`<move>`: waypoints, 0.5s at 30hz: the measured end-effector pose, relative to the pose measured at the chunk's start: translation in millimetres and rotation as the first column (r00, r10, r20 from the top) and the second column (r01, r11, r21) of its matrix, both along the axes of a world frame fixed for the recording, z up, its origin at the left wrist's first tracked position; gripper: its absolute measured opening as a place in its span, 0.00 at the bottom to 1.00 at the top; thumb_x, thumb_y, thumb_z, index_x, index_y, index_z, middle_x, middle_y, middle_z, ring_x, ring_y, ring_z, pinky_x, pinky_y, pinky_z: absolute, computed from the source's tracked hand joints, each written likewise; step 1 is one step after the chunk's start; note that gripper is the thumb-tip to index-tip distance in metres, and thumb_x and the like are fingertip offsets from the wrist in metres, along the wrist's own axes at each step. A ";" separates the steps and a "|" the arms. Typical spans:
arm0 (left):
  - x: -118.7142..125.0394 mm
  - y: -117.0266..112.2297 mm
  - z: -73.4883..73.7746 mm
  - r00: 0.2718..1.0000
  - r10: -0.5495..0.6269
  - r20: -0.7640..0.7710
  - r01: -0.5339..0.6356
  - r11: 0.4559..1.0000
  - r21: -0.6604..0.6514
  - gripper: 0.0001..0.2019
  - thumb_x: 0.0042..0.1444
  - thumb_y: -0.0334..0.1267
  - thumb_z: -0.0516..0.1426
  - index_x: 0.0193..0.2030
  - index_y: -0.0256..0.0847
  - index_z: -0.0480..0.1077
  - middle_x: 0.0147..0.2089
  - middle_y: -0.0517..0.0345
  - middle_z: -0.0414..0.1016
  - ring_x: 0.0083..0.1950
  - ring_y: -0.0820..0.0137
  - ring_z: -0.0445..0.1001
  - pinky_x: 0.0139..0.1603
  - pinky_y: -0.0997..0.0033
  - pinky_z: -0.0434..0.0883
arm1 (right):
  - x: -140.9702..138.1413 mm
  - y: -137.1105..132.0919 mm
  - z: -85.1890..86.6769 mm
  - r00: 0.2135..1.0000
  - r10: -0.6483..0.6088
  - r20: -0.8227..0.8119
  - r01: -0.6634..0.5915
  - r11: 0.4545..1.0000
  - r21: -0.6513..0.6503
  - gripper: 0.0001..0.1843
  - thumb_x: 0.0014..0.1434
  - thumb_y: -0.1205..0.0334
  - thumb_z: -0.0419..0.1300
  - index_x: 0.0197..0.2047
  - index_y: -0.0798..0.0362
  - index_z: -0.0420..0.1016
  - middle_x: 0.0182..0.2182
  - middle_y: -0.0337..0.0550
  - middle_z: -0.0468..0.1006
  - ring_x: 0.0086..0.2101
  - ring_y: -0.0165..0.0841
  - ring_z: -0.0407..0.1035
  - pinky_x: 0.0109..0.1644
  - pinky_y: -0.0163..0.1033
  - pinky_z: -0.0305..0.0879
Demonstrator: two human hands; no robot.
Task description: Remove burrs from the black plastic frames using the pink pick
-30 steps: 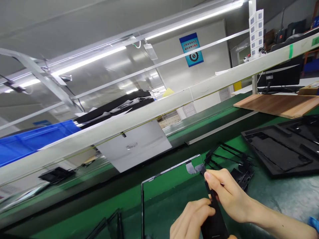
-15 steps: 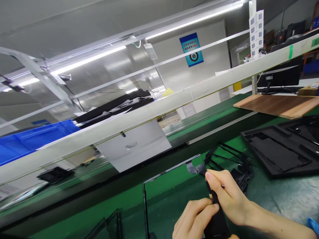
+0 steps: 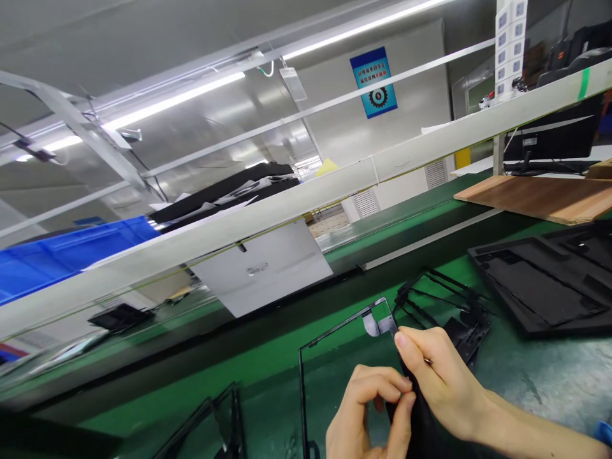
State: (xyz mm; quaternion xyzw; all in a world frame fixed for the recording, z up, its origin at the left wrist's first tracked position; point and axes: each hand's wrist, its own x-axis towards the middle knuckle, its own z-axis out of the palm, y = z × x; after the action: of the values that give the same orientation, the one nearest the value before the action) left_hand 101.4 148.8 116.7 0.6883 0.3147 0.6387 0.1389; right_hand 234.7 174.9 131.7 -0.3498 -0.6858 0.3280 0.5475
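A thin black rectangular frame (image 3: 301, 395), like a screen bezel, is held up over the green work surface. My right hand (image 3: 444, 379) grips its right side, the thumb lying along the edge. From its upper right corner a loose greyish film strip (image 3: 371, 324) curls down inside the frame. Close below and left of that hand, my left hand (image 3: 366, 414) has thumb and fingertips pinched together at the frame's right side. Whatever sits in the pinch is too small to make out. A dark part below is largely covered by the hands.
Black frame pieces (image 3: 466, 325) lie beyond my right hand, with dark panels (image 3: 545, 280) and a wooden board (image 3: 540, 196) farther right. Another black frame (image 3: 236, 421) lies lower left. A silver lid-like panel (image 3: 268, 268) stands behind, under a white shelf beam (image 3: 335, 185) with a blue bin (image 3: 76, 252).
My left fingers have lifted off the dark part and drawn into a raised pinch. The frame has shifted slightly right in view, my right hand still on it. The camera view has tilted a little.
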 end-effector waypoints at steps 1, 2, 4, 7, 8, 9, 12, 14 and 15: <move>-0.5 -0.5 -0.4 1.000 -0.012 0.010 0.012 0.999 -0.031 0.08 0.71 0.33 0.60 0.40 0.45 0.66 0.33 0.62 0.76 0.33 0.73 0.72 0.34 0.74 0.68 | -0.3 -0.9 -0.5 1.000 0.004 0.011 -0.004 1.000 0.000 0.28 0.80 0.48 0.43 0.26 0.47 0.50 0.21 0.29 0.52 0.22 0.28 0.47 0.26 0.39 0.47; -1.0 -0.8 -0.7 1.000 -0.024 0.019 0.025 0.998 -0.056 0.08 0.71 0.36 0.61 0.40 0.45 0.66 0.33 0.63 0.75 0.32 0.73 0.71 0.33 0.74 0.67 | -0.7 -1.7 -1.0 1.000 0.008 0.021 -0.008 1.000 0.000 0.28 0.80 0.49 0.43 0.26 0.47 0.50 0.20 0.29 0.53 0.22 0.27 0.48 0.26 0.39 0.47; -1.4 -1.4 -1.1 0.999 -0.043 0.031 0.045 0.995 -0.084 0.08 0.71 0.40 0.61 0.41 0.46 0.66 0.32 0.63 0.74 0.32 0.73 0.69 0.34 0.74 0.66 | -1.4 -3.1 -1.7 0.999 0.017 0.033 -0.016 1.000 -0.017 0.27 0.80 0.48 0.44 0.27 0.47 0.52 0.20 0.29 0.56 0.21 0.27 0.50 0.27 0.38 0.49; 0.4 -2.3 -1.0 0.998 -0.041 0.041 0.044 0.996 -0.078 0.08 0.70 0.39 0.62 0.42 0.46 0.65 0.32 0.64 0.72 0.32 0.73 0.69 0.33 0.74 0.66 | -2.4 -4.8 -1.2 0.998 0.051 0.030 -0.049 0.997 -0.064 0.28 0.80 0.46 0.44 0.27 0.47 0.54 0.20 0.31 0.60 0.21 0.28 0.54 0.27 0.38 0.51; 1.3 -2.6 -0.7 0.999 -0.033 0.038 0.035 0.997 -0.072 0.07 0.70 0.38 0.61 0.42 0.46 0.65 0.31 0.64 0.72 0.32 0.73 0.68 0.33 0.74 0.66 | -2.7 -5.3 -0.7 0.997 0.067 0.025 -0.065 0.995 -0.079 0.28 0.80 0.45 0.44 0.27 0.47 0.55 0.20 0.32 0.63 0.21 0.28 0.56 0.27 0.38 0.52; 2.2 -3.0 -0.2 0.999 -0.022 0.034 0.024 0.998 -0.066 0.07 0.69 0.37 0.61 0.42 0.46 0.66 0.31 0.64 0.71 0.31 0.73 0.68 0.32 0.74 0.66 | -2.8 -5.7 -0.3 0.997 0.081 0.020 -0.079 0.993 -0.088 0.28 0.80 0.45 0.43 0.28 0.47 0.56 0.21 0.33 0.65 0.22 0.28 0.58 0.28 0.38 0.53; 4.3 -3.9 1.7 1.000 0.012 0.016 -0.012 0.999 -0.048 0.06 0.69 0.35 0.59 0.41 0.46 0.65 0.30 0.64 0.71 0.30 0.74 0.67 0.32 0.74 0.67 | -3.1 -6.5 0.6 0.996 0.092 0.019 -0.090 0.992 -0.091 0.26 0.80 0.47 0.44 0.28 0.47 0.56 0.22 0.33 0.66 0.22 0.28 0.58 0.28 0.38 0.53; 5.5 -4.4 2.6 0.999 0.032 0.015 -0.032 0.999 -0.027 0.07 0.68 0.33 0.59 0.40 0.46 0.64 0.30 0.64 0.71 0.30 0.73 0.68 0.32 0.74 0.67 | -3.1 -6.6 0.8 0.996 0.077 0.035 -0.074 0.994 -0.079 0.26 0.79 0.48 0.45 0.28 0.47 0.53 0.20 0.30 0.59 0.21 0.27 0.52 0.26 0.38 0.49; 6.1 -4.5 2.9 0.999 0.041 0.018 -0.041 0.999 -0.017 0.08 0.67 0.32 0.59 0.39 0.46 0.63 0.30 0.64 0.71 0.30 0.73 0.68 0.32 0.73 0.67 | -3.1 -6.6 0.8 0.997 0.072 0.041 -0.069 0.995 -0.070 0.26 0.79 0.49 0.45 0.27 0.46 0.52 0.20 0.29 0.56 0.20 0.27 0.50 0.25 0.39 0.47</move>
State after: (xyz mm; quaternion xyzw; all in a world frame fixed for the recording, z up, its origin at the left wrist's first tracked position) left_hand 107.4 144.3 119.6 0.6746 0.3328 0.6450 0.1345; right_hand 231.7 168.2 132.5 -0.3510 -0.6980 0.3629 0.5079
